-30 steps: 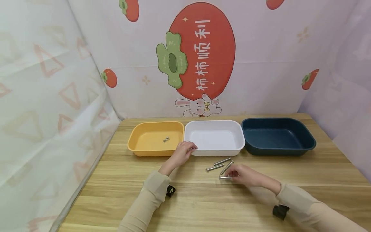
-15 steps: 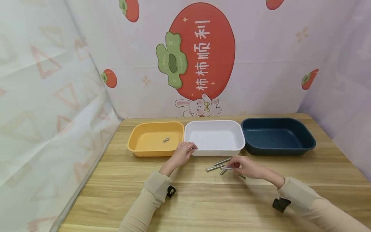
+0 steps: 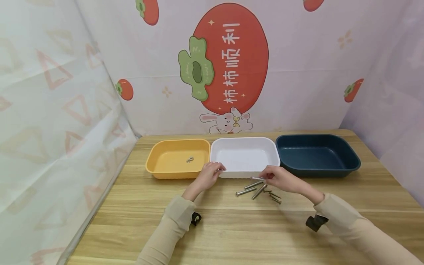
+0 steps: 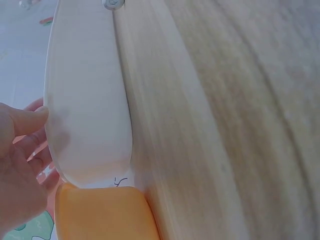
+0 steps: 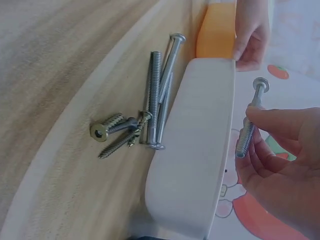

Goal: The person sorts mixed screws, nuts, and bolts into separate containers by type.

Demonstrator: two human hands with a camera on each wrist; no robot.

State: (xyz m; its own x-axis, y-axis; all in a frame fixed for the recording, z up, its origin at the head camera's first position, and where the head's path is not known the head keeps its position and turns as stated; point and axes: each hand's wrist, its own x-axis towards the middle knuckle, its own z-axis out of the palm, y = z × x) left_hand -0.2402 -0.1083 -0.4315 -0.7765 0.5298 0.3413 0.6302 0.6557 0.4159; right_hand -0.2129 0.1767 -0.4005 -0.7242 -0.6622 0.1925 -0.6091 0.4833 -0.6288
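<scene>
My left hand [image 3: 208,175] holds the near left corner of the white tray [image 3: 245,175]. In the left wrist view its thumb lies on the outside of the rim and the other fingers are beyond it. My right hand [image 3: 281,179] pinches a long silver bolt [image 5: 246,135] between thumb and fingers, close by the white tray's near rim. Several more long bolts [image 5: 154,95] lie on the table in front of that tray. Beside them is a small heap of shorter pointed screws [image 5: 118,144], partly overlapping the bolts in the right wrist view.
A yellow tray [image 3: 177,175] stands left of the white one, with small metal nuts [image 3: 190,159] in it. On the right is a dark blue tray [image 3: 318,172]. All three line the back of the wooden table [image 3: 232,235], before a printed cloth [image 3: 298,95].
My right hand has lifted the bolt off the table and carried it away from me towards the white tray, uncovering the short screws. The left hand stays at the tray corner.
</scene>
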